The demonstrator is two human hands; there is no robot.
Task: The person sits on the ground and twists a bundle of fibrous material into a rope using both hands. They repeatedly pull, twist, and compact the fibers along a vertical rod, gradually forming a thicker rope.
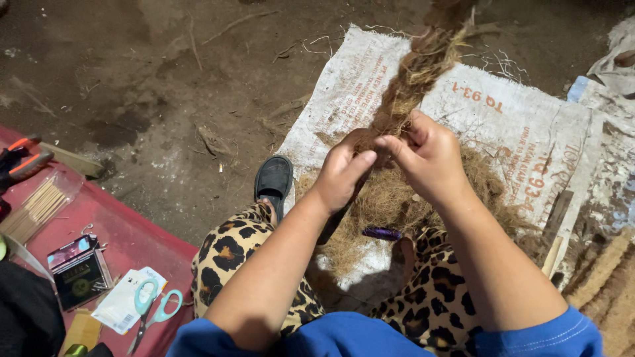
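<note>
White sack (529,125) below; fibre rope (413,82) between both hands (383,165).

- Both forearms are reaching forward from blue sleeves and are coming close together in front of the body.
- The left hand (340,172) is curling its fingers inward, with the thumb pointing to the right.
- The right hand (430,158) is closing in a pinch, and its fingertips are meeting the left thumb.
- Both wrists are bending slightly down.
</note>
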